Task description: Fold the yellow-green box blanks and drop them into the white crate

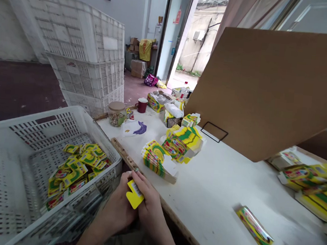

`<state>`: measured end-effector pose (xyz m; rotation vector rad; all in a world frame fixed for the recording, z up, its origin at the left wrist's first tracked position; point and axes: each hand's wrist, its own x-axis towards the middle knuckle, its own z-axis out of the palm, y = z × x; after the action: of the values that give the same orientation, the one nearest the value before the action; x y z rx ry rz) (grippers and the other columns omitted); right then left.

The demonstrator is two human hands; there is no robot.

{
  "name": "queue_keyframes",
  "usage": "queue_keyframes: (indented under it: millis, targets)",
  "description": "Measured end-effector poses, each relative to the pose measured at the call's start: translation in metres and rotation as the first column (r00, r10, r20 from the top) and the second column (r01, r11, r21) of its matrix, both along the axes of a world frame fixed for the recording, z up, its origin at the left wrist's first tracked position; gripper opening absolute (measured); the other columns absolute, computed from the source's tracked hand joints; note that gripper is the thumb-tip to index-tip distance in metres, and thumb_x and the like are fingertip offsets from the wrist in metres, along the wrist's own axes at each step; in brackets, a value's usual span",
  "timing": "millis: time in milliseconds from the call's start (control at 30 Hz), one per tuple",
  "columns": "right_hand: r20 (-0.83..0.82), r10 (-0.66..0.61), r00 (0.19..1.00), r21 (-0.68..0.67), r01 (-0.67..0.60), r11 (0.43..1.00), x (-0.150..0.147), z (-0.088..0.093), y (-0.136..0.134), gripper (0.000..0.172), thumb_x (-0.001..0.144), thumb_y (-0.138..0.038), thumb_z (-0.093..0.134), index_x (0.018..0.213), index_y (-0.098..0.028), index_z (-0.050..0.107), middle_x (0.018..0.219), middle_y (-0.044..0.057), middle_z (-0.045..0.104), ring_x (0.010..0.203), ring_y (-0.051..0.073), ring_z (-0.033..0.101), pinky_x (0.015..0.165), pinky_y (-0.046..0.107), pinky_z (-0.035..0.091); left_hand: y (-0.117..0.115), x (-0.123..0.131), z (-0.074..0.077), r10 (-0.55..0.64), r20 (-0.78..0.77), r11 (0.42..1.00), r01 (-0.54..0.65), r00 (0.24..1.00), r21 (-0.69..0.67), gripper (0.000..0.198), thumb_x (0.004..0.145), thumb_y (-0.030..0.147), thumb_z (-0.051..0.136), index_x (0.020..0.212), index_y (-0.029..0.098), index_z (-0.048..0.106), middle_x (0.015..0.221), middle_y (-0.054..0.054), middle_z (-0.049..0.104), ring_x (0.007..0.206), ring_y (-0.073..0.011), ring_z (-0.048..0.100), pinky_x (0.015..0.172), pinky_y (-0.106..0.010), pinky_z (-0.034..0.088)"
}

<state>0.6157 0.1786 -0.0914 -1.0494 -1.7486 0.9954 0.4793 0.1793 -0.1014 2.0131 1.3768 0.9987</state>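
My left hand [122,202] and my right hand [149,198] are closed together around a small yellow cardboard box [134,199] at the table's front edge. A yellow flap with a rounded notch and a barcode faces me; the rest is hidden by my fingers. Just beyond, a stack of flattened yellow-and-green boxes [156,161] lies on the white table [203,194]. Behind it is a second pile of the same flat boxes [183,142]. To my left, a white plastic crate [51,122] holds many small yellow boxes [76,166].
White crates [87,43] are stacked behind the left one. A lidded jar [116,114], a dark red mug [141,105] and a printed sheet [134,128] stand or lie farther back. A large brown board [266,85] rises at right, near a yellow-green pack [254,226] and more flat boxes [315,185].
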Motion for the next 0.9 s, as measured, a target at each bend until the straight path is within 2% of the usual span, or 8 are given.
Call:
queue_keyframes:
  millis: [100, 200, 267, 400, 533, 700, 767, 900]
  targets:
    - [0.043, -0.097, 0.994, 0.029, 0.096, 0.995, 0.004, -0.006, 0.005, 0.066, 0.082, -0.004, 0.044, 0.145, -0.024, 0.043, 0.152, 0.009, 0.039, 0.141, 0.023, 0.035, 0.116, 0.045, 0.031, -0.001, -0.005, -0.004, 0.109, -0.029, 0.992, -0.11, 0.994, -0.06, 0.053, 0.071, 0.022, 0.06, 0.121, 0.019, 0.042, 0.115, -0.012, 0.059, 0.108, -0.0274, 0.059, 0.093, -0.044, 0.049]
    - [0.18, 0.033, 0.983, 0.003, -0.034, 0.999, 0.009, -0.003, 0.004, 0.08, 0.081, -0.006, 0.051, 0.153, -0.021, 0.02, 0.161, 0.012, 0.011, 0.147, 0.026, 0.015, 0.116, 0.047, 0.029, -0.001, -0.017, 0.001, 0.041, -0.024, 0.993, -0.044, 0.999, -0.11, 0.049, 0.072, 0.022, 0.063, 0.117, 0.021, 0.044, 0.11, -0.008, 0.063, 0.101, -0.0244, 0.061, 0.087, -0.039, 0.05]
    - [0.251, 0.123, 0.96, -0.028, -0.119, 0.992, 0.013, 0.004, 0.002, 0.075, 0.084, -0.011, 0.055, 0.152, -0.021, 0.024, 0.161, 0.014, 0.006, 0.147, 0.029, 0.015, 0.115, 0.047, 0.031, 0.001, -0.025, 0.009, -0.021, -0.015, 0.988, 0.019, 1.0, -0.156, 0.046, 0.072, 0.026, 0.065, 0.114, 0.022, 0.048, 0.107, -0.006, 0.065, 0.097, -0.0228, 0.063, 0.083, -0.035, 0.051]
    - [0.266, 0.216, 0.939, -0.051, -0.21, 0.976, 0.027, 0.023, 0.006, 0.035, 0.089, -0.024, 0.06, 0.123, -0.025, 0.065, 0.149, 0.013, 0.042, 0.141, 0.028, 0.035, 0.111, 0.043, 0.037, 0.004, -0.035, 0.026, -0.076, -0.069, 0.956, 0.053, 0.995, -0.29, 0.05, 0.068, 0.032, 0.07, 0.113, 0.022, 0.052, 0.106, -0.005, 0.069, 0.096, -0.0243, 0.065, 0.084, -0.035, 0.05]
    - [0.178, 0.304, 0.936, -0.101, -0.29, 0.952, 0.035, 0.031, 0.011, 0.025, 0.079, -0.028, 0.073, 0.103, -0.024, 0.074, 0.13, 0.011, 0.059, 0.128, 0.026, 0.051, 0.104, 0.038, 0.043, 0.002, -0.032, 0.031, -0.142, -0.114, 0.938, 0.097, 0.983, -0.333, 0.051, 0.066, 0.032, 0.071, 0.113, 0.022, 0.053, 0.107, -0.005, 0.068, 0.097, -0.0256, 0.064, 0.085, -0.037, 0.049]
    - [-0.02, 0.112, 0.993, -0.076, -0.113, 0.991, 0.022, 0.013, 0.011, 0.055, 0.076, -0.023, 0.074, 0.127, -0.024, 0.056, 0.132, 0.01, 0.055, 0.125, 0.024, 0.051, 0.106, 0.04, 0.041, 0.005, -0.031, 0.018, -0.028, -0.128, 0.965, -0.006, 0.991, -0.262, 0.053, 0.068, 0.028, 0.065, 0.118, 0.021, 0.049, 0.111, -0.008, 0.066, 0.101, -0.0272, 0.063, 0.089, -0.042, 0.049]
    - [-0.054, -0.027, 0.998, -0.07, 0.023, 0.997, 0.021, 0.006, 0.02, 0.063, 0.078, -0.028, 0.071, 0.135, -0.021, 0.046, 0.13, 0.012, 0.056, 0.116, 0.024, 0.057, 0.099, 0.04, 0.047, 0.012, -0.039, 0.013, 0.166, -0.135, 0.971, -0.186, 0.977, -0.151, 0.056, 0.071, 0.035, 0.065, 0.121, 0.018, 0.047, 0.113, -0.012, 0.063, 0.104, -0.0307, 0.061, 0.092, -0.047, 0.048]
    - [0.252, -0.524, 0.814, 0.095, 0.518, 0.85, 0.037, 0.001, 0.057, 0.036, 0.085, -0.034, 0.061, 0.115, -0.014, 0.061, 0.112, 0.016, 0.061, 0.106, 0.029, 0.058, 0.093, 0.044, 0.048, 0.026, -0.061, 0.012, 0.649, -0.113, 0.757, -0.623, 0.753, 0.196, 0.082, 0.069, 0.052, 0.067, 0.129, 0.005, 0.037, 0.128, -0.025, 0.048, 0.125, -0.0439, 0.044, 0.103, -0.06, 0.037]
